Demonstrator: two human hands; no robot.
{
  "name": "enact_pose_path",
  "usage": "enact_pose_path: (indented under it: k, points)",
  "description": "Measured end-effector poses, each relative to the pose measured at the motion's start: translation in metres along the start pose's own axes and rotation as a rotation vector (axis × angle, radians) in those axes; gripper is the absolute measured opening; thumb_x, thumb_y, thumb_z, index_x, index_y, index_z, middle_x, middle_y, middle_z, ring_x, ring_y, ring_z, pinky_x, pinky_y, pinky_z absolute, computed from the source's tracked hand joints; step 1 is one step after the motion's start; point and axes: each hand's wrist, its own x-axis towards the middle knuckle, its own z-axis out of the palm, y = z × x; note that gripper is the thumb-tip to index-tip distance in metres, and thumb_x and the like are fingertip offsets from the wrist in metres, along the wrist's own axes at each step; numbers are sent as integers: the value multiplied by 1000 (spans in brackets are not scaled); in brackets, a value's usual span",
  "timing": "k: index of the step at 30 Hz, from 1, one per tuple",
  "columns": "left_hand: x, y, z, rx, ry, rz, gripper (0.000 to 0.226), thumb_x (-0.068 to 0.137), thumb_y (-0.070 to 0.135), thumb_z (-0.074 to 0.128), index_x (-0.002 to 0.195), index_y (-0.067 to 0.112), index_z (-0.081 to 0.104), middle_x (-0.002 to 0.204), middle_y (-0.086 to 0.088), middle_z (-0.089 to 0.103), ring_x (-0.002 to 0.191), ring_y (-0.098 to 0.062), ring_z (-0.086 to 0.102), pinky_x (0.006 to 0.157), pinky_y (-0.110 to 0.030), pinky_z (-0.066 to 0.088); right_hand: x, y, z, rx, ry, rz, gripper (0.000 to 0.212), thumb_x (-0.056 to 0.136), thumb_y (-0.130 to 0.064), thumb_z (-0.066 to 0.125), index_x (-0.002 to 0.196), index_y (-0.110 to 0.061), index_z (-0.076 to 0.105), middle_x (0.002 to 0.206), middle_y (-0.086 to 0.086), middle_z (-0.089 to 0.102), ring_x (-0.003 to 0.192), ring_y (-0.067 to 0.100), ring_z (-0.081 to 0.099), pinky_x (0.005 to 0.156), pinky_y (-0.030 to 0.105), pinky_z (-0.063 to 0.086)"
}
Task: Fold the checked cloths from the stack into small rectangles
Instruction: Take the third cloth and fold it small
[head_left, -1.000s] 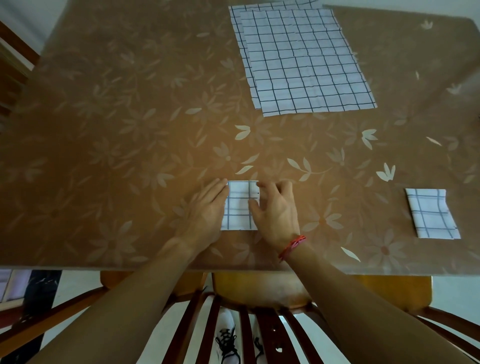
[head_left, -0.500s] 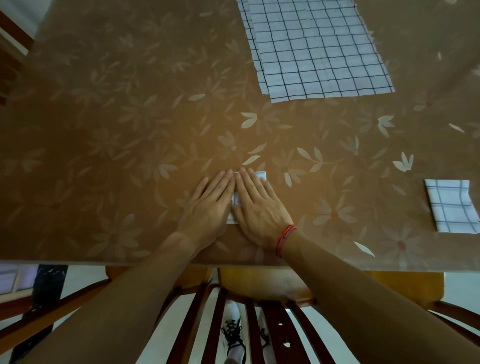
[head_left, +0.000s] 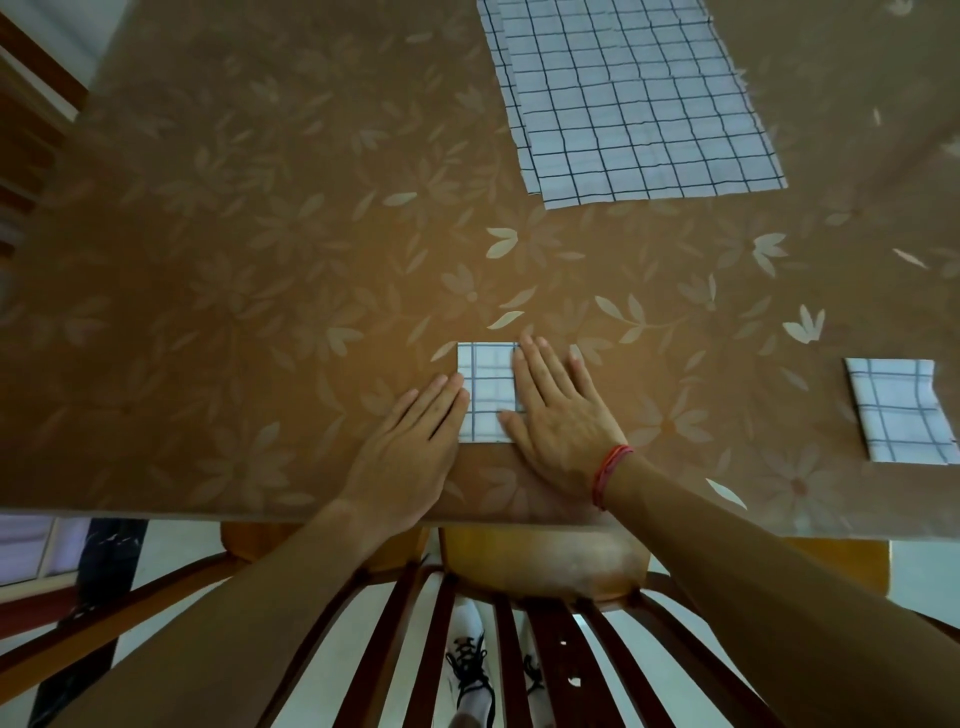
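Brown floral table (head_left: 260, 260): small folded cloth (head_left: 488, 389) near front edge, centre. Left hand (head_left: 410, 447) flat at its left edge, right hand (head_left: 561, 415) flat on its right side; fingers straight, no grasp. Second folded cloth (head_left: 898, 410) far right, stack (head_left: 634, 98) at back.

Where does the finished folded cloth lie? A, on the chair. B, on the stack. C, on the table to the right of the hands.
C: the finished folded cloth lies flat on the table, right of the right hand and apart from it.
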Motion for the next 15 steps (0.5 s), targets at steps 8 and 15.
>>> enact_pose_path:
  k: [8,15]
  points:
    - [1,3,-8,23,-71,-19,54,98,21,37,149,4,29,156,-14,29,147,-25,21,118,-40,20,-25,-2,-1,2,-19,-62,66,103,-42,16,149,5,24,157,23,23,147,36,22,115,55,28]
    - [22,16,-41,-734,135,-398,44,103,18,40,147,14,38,144,16,32,137,0,26,105,0,14,-21,2,-41,778,265,174,33,102,-23,36,125,-14,57,116,-7,58,106,6,48,93,20,41]
